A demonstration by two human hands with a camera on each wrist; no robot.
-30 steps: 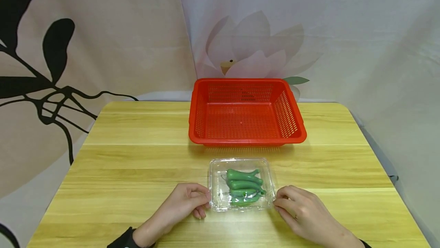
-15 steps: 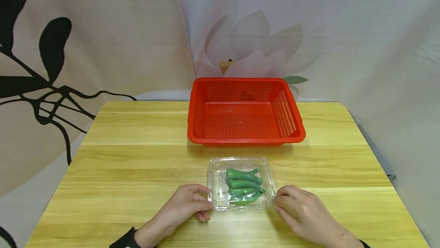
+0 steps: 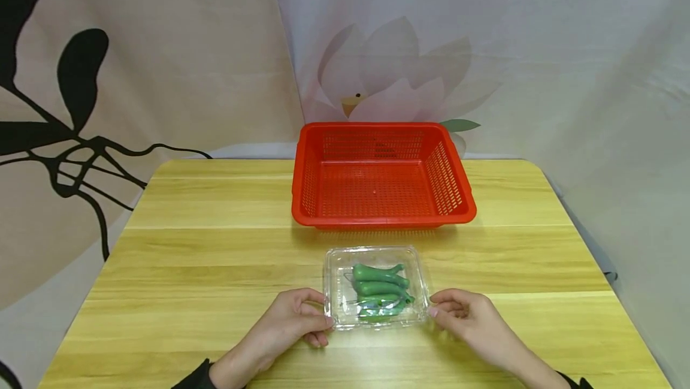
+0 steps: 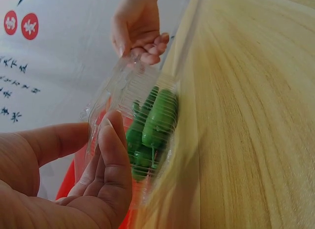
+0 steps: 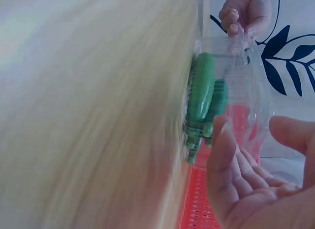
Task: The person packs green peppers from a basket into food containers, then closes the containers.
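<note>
A clear plastic clamshell box (image 3: pixel 336 281) lies on the table, with several green chili peppers (image 3: pixel 377 288) inside. The box looks closed in the head view. At its near left corner, my left hand (image 3: pixel 302 317) pinches the rim between thumb and fingers; the left wrist view shows thumb and fingertip on either side of that rim. Beside the right edge is my right hand (image 3: pixel 469 320). Its thumb (image 5: pixel 288 133) and fingers (image 5: pixel 224 155) stand apart on either side of the rim, with a visible gap. Whether the right thumb touches the rim I cannot tell.
A red plastic basket (image 3: pixel 384 221) with perforated walls stands behind the box, near the table's back edge. The wooden table (image 3: pixel 215 257) extends to both sides. A printed cloth (image 3: pixel 215 59) hangs behind it.
My left hand has moved slightly right onto the box's corner. The right hand's thumb and fingers have spread apart at the right edge. The box and peppers hardly moved.
</note>
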